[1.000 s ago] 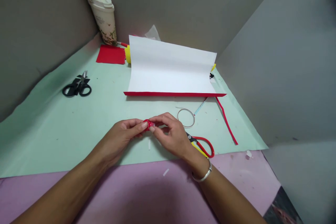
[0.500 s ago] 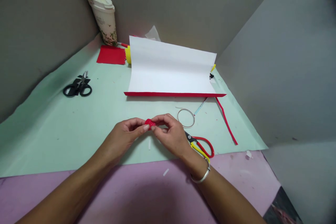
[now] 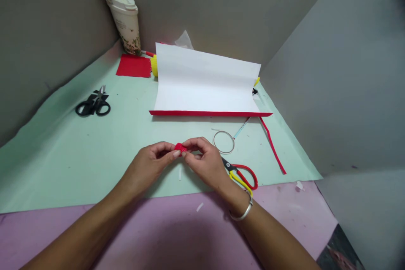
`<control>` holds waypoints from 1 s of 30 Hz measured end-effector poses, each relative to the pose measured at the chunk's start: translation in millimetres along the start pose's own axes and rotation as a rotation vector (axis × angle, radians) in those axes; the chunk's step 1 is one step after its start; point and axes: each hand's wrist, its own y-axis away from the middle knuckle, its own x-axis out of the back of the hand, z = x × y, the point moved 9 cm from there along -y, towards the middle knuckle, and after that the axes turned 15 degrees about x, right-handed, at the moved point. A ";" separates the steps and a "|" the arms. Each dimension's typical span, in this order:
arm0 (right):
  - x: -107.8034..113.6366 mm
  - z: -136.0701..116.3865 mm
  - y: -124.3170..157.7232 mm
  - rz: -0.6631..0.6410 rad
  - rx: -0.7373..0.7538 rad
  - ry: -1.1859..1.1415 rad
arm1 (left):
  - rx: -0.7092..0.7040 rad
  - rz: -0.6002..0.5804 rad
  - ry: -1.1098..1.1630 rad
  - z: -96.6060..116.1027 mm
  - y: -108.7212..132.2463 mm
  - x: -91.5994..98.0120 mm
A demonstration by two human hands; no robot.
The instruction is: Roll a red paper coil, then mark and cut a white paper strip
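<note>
A small red rolled paper piece (image 3: 180, 148) is pinched between both of my hands, a little above the pale green sheet (image 3: 63, 156). My left hand (image 3: 151, 163) grips its left side with thumb and fingertips. My right hand (image 3: 205, 161) pinches its right side, fingers curled; a silver bangle (image 3: 243, 211) sits on that wrist. Just right of my right hand lie red-and-yellow-handled scissors (image 3: 242, 174), partly hidden by the hand, and a thin roll of tape (image 3: 224, 141).
A large white sheet with a red edge (image 3: 205, 82) lies behind. Black scissors (image 3: 93, 105) rest at the left, a red paper square (image 3: 134, 66) and a paper cup (image 3: 124, 17) at the back corner. A red strip (image 3: 272, 145) and a pen (image 3: 242, 128) lie right. Grey walls enclose the space.
The red piece has turned slightly between my fingertips, and my right wrist has shifted a little lower. Everything else is still.
</note>
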 end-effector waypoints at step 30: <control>-6.1 4.0 3.0 0.006 -0.120 -0.011 | -0.273 0.305 -0.406 28.8 20.8 -0.8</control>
